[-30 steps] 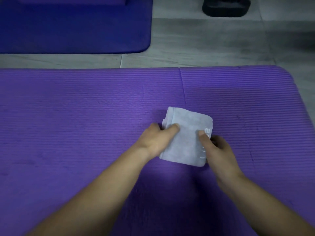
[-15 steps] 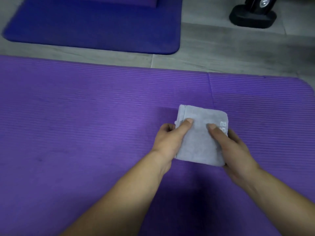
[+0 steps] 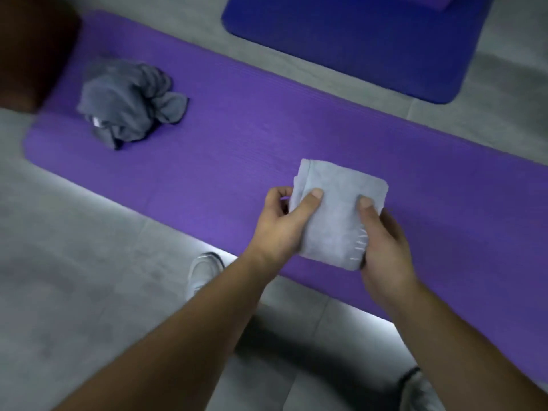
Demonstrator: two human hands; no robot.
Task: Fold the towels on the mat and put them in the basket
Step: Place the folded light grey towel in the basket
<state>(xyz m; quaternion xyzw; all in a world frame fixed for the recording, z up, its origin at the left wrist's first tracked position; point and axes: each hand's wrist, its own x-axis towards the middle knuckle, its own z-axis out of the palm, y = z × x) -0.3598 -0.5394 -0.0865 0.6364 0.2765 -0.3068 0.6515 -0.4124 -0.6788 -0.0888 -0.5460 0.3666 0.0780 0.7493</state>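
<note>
The left hand (image 3: 281, 229) and right hand (image 3: 384, 250) pinch the folded pale-grey terry towel (image 3: 335, 215) mid-frame; a blurred dark-brown shape (image 3: 32, 48), perhaps the basket, lies upper left, nearer the left hand.

The folded towel (image 3: 335, 215) leaves the mat (image 3: 237, 149)
The left hand (image 3: 281, 229) and right hand (image 3: 382, 247) now hold it up; the view swings left, revealing a crumpled grey towel (image 3: 127, 102).

Most fingers of left hand (image 3: 281, 229) and right hand (image 3: 382, 250) were hidden behind folded towel (image 3: 335, 215). Brown object (image 3: 32, 51) at top-left was cut by edge, blurred, unidentified. Blue mat (image 3: 355, 40) was cropped at top, shoe (image 3: 421, 393) at bottom.
</note>
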